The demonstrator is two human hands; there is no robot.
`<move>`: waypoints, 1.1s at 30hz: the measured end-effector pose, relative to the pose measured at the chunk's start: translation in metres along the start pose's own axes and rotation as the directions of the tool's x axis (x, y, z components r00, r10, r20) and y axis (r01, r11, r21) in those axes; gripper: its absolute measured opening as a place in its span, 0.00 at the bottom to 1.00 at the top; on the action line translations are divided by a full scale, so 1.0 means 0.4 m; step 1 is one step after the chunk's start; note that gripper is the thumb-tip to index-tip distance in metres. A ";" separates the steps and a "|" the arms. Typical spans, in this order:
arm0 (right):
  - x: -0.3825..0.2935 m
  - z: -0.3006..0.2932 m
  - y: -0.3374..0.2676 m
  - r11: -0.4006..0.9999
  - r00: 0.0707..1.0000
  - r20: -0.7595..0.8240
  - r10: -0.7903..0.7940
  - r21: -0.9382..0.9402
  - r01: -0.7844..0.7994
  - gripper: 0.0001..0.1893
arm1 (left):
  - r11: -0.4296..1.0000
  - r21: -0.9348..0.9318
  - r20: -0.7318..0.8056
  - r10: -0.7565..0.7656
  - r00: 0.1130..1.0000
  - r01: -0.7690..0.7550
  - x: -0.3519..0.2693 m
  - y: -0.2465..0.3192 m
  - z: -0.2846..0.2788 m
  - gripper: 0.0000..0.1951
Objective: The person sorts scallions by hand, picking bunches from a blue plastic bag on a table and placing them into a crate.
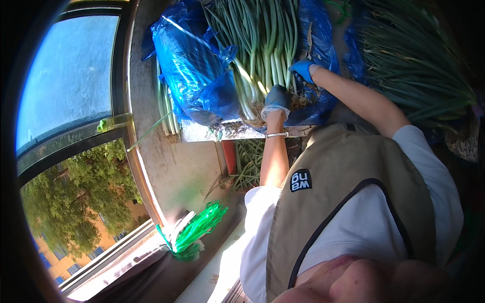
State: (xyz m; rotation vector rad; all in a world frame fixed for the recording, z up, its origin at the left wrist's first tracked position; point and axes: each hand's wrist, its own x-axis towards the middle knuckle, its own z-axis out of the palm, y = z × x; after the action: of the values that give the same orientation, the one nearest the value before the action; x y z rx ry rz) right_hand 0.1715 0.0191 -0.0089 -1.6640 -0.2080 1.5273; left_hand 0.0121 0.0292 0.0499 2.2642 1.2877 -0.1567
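Observation:
Long green onions [265,57] lie side by side on a work surface, leaves away from me and roots towards me. My left hand [277,97], in a dark blue-grey glove, is at the root ends of the stalks; its fingers are turned away, and whether it grips one is hidden. My right hand [303,71], in a blue glove, is bent at the right edge of the same stalks, by the white stem of the outermost one. Its fingertips are partly hidden. Blue plastic film [322,49] lies under and beside the onions, with dry root scraps near both hands.
A bundle wrapped in blue plastic [189,68] lies left, beside loose stalks [169,113]. A large heap of green onions [413,68] lies right. Green plastic ties [204,227] hang near the window [72,68]. Leaf trimmings [248,163] and a red object [229,156] are below the surface's edge.

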 end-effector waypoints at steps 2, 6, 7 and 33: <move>-0.004 0.003 -0.004 0.990 0.995 -0.039 -0.089 -0.109 0.084 0.10 | 0.996 -0.078 -0.017 0.033 0.999 -0.034 0.006 -0.012 0.001 0.13; -0.037 0.020 -0.026 0.987 0.987 -0.075 -0.145 -0.082 0.138 0.19 | 0.969 -0.226 0.057 0.113 0.992 -0.098 0.022 -0.045 -0.030 0.14; -0.019 0.015 -0.023 0.978 0.975 -0.115 -0.191 -0.108 0.179 0.21 | 0.961 -0.252 0.084 0.136 0.987 -0.111 0.037 -0.043 -0.043 0.14; -0.019 -0.110 -0.222 0.887 0.903 0.069 -0.424 0.234 0.399 0.11 | 0.969 0.241 -0.302 0.025 0.953 0.051 0.273 -0.095 -0.192 0.08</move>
State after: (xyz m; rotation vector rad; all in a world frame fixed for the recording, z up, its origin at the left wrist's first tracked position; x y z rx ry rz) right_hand 0.2445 0.0496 0.0511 -1.2601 -0.4185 1.2721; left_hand 0.0278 0.1664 0.0632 2.5684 1.5113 0.0323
